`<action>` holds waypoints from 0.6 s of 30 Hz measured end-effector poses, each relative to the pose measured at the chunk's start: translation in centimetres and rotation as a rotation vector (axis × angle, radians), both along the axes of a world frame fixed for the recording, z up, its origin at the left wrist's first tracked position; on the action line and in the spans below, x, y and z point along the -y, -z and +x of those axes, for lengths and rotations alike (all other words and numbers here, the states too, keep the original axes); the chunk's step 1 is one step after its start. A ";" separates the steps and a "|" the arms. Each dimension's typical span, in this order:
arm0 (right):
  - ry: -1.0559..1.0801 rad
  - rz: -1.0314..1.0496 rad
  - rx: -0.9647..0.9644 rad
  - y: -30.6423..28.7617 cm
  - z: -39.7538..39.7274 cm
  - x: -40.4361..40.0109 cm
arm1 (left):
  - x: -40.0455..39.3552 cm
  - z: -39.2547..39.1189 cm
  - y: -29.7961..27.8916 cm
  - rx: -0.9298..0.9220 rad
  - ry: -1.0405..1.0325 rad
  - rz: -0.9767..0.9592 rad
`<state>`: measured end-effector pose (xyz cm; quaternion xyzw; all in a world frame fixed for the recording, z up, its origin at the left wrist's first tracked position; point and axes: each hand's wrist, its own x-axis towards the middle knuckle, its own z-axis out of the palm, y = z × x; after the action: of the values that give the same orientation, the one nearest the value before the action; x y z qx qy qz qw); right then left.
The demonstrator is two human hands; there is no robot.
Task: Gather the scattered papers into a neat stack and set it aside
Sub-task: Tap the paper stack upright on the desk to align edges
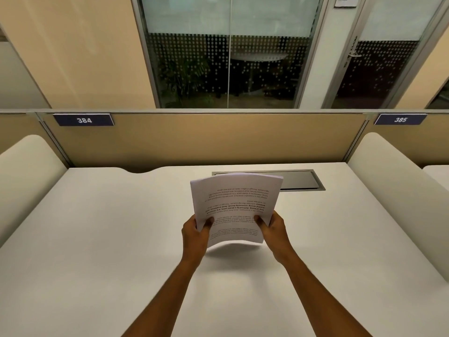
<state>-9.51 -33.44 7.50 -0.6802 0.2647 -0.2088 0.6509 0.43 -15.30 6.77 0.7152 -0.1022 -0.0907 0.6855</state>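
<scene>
Papers (234, 205) above bare white desk (97, 239), glass wall (228, 69) beyond.

You hold the papers (233, 205) as one stack above the desk (97, 239), lifted clear of it, its shadow below. Your left hand (195, 235) grips the near left edge, your right hand (273, 229) the near right edge, thumbs on top. The sheets bow upward, print upside down to you. Behind them a grey hatch (301, 181) sits in the desk, before the partition (194, 139) labelled 384.
</scene>
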 end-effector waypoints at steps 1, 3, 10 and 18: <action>0.003 0.001 0.006 -0.2 0.1 0.1 | 0.0 0.2 -0.3 0.007 -0.004 -0.008; 0.003 0.003 0.018 -0.4 0.2 0.2 | -0.1 0.5 -0.6 0.022 -0.009 -0.020; -0.023 0.015 -0.060 2.2 -0.5 -0.6 | -0.8 -0.4 1.9 -0.039 0.031 0.046; -0.047 -0.004 -0.043 0.9 -0.5 0.5 | -1.1 1.0 1.2 0.024 0.091 0.130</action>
<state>-10.00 -33.92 6.61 -0.6917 0.2624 -0.1792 0.6485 1.44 -14.24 5.59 0.7538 -0.1367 -0.1194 0.6315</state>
